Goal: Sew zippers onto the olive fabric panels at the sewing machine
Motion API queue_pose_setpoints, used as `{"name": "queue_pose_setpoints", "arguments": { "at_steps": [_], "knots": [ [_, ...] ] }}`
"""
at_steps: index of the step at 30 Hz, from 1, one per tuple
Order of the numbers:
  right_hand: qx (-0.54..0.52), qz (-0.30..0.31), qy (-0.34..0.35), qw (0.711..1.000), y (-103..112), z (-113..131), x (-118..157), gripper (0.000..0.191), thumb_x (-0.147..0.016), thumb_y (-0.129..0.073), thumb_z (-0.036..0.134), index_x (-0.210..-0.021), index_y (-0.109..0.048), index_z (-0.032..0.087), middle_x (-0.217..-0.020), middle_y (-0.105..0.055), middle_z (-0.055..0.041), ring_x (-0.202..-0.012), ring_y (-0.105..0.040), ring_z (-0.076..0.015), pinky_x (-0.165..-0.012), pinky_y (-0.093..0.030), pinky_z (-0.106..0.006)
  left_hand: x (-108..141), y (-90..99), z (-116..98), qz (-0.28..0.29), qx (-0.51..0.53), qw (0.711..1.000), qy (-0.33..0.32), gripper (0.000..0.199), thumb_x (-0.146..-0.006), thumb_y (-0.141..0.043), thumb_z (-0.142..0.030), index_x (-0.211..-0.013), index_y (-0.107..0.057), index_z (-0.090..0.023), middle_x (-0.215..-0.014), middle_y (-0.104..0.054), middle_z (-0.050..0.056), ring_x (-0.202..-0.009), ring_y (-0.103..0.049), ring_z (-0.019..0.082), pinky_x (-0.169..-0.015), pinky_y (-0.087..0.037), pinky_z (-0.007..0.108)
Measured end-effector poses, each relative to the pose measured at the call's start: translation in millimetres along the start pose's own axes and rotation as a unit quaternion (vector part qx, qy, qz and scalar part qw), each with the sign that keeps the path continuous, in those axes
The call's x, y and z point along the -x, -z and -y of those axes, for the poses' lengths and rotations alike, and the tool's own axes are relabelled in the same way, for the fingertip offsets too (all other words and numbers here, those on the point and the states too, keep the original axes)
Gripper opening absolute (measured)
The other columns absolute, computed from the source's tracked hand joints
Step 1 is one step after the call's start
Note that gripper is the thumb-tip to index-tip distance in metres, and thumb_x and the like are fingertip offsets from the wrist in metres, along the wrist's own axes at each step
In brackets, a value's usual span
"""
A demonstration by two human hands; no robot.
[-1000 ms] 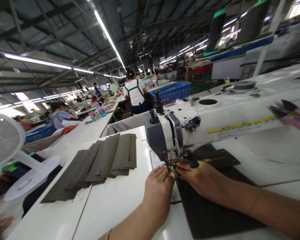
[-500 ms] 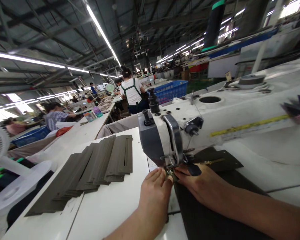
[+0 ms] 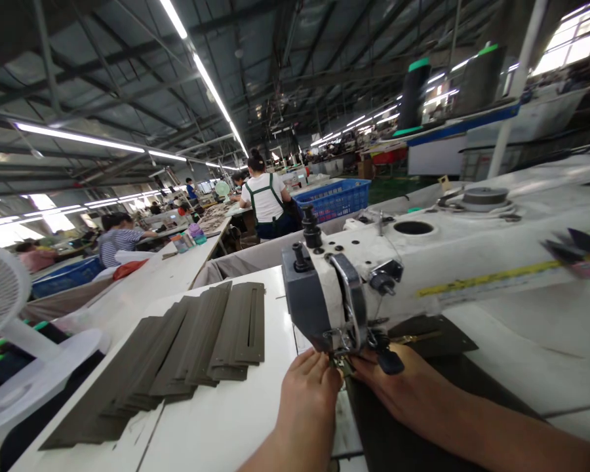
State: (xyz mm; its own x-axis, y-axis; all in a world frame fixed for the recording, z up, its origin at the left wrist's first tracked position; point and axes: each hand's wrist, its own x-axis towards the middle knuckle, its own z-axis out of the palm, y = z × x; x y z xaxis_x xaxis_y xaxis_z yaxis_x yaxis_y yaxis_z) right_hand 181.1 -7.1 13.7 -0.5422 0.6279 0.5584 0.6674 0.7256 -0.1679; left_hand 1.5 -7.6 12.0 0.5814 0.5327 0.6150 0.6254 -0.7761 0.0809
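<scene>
A white sewing machine (image 3: 319, 298) stands before me, its dark-faced head above both hands. My left hand (image 3: 309, 387) is closed beside the presser foot (image 3: 341, 359), fingers bent and pressed together; what lies between them is hidden. To the right of the foot, my right hand (image 3: 398, 377) grips a dark olive panel (image 3: 378, 426), its fingertips partly behind the machine's parts. This panel runs toward me under my right forearm. Beyond the right wrist, a gold zipper (image 3: 413, 339) shows on dark olive material.
Overlapping stacks of dark olive slotted pieces (image 3: 196, 347) lie left on the white table (image 3: 201, 426). A white fan (image 3: 4, 295) stands at far left. Snips (image 3: 577, 252) are by the machine arm at right. A blue basket (image 3: 337, 196) and a person in white (image 3: 265, 200) are ahead.
The view has tilted upward, so the machine, stacks and hands appear lower in the picture. Both hands stay close to the presser foot.
</scene>
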Motion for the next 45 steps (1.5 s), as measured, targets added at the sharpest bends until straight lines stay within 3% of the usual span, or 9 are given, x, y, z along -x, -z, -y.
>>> {"name": "queue_pose_setpoints", "arguments": {
  "at_steps": [5, 9, 14, 26, 38, 45],
  "knots": [
    [-0.034, 0.012, 0.026, 0.999, 10.5, 4.5, -6.5, 0.039, -0.082, -0.034, 0.003, -0.098, -0.066, 0.02, -0.097, -0.068, -0.0053, -0.085, -0.063, -0.014, -0.076, -0.05, -0.023, -0.3, 0.6, 0.8, 0.006, 0.017, 1.0, 0.006, 0.011, -0.084, -0.05, -0.009, -0.081, -0.058, -0.016, -0.084, -0.068, 0.01, -0.081, -0.066, 0.022, -0.078, -0.052, 0.038],
    [-0.03, -0.016, 0.027, 0.999, 17.4, 8.3, -8.8, 0.033, -0.083, -0.037, 0.006, -0.097, -0.066, 0.018, -0.094, -0.069, -0.0071, -0.082, -0.064, -0.0153, -0.076, -0.05, -0.023, 0.9, 4.3, 2.6, 0.008, 0.052, 0.998, 0.033, 0.01, -0.082, -0.053, -0.011, -0.075, -0.056, -0.018, -0.08, -0.067, 0.007, -0.075, -0.065, 0.02, -0.076, -0.053, 0.035],
    [-0.014, -0.025, 0.03, 0.999, 14.9, 7.0, -8.3, 0.032, -0.083, -0.037, 0.007, -0.092, -0.066, 0.018, -0.09, -0.07, -0.0076, -0.077, -0.065, -0.0155, -0.072, -0.05, -0.023, 4.1, 3.1, 6.7, -0.003, 0.055, 0.998, 0.04, 0.013, -0.079, -0.052, -0.012, -0.067, -0.052, -0.018, -0.072, -0.066, 0.003, -0.068, -0.064, 0.019, -0.071, -0.053, 0.034],
    [-0.036, -0.019, 0.013, 0.999, 11.3, 4.7, -6.2, 0.029, -0.081, -0.04, 0.007, -0.093, -0.064, 0.017, -0.089, -0.069, -0.007, -0.079, -0.064, -0.0157, -0.072, -0.049, -0.023, 1.7, 2.9, 6.5, -0.01, 0.051, 0.998, 0.041, 0.011, -0.079, -0.053, -0.011, -0.071, -0.055, -0.017, -0.076, -0.067, 0.005, -0.069, -0.064, 0.019, -0.077, -0.052, 0.036],
    [-0.01, -0.04, 0.032, 0.999, 12.1, 8.7, -5.4, 0.036, -0.084, -0.033, 0.007, -0.091, -0.066, 0.019, -0.087, -0.069, -0.0064, -0.08, -0.063, -0.0158, -0.075, -0.048, -0.025, 2.4, 8.9, 3.6, 0.016, 0.062, 0.998, 0.026, 0.01, -0.085, -0.049, -0.014, -0.081, -0.057, -0.017, -0.088, -0.069, 0.01, -0.083, -0.066, 0.022, -0.083, -0.051, 0.039],
    [-0.037, -0.056, 0.006, 0.998, 8.7, 9.5, 0.0, 0.03, -0.084, -0.036, 0.009, -0.084, -0.063, 0.022, -0.085, -0.069, -0.0022, -0.078, -0.063, -0.0158, -0.073, -0.048, -0.026, 3.4, 8.7, -0.2, -0.004, 0.057, 0.998, 0.025, 0.008, -0.083, -0.051, -0.013, -0.081, -0.057, -0.018, -0.088, -0.069, 0.009, -0.085, -0.067, 0.022, -0.082, -0.052, 0.038]
  ]
}}
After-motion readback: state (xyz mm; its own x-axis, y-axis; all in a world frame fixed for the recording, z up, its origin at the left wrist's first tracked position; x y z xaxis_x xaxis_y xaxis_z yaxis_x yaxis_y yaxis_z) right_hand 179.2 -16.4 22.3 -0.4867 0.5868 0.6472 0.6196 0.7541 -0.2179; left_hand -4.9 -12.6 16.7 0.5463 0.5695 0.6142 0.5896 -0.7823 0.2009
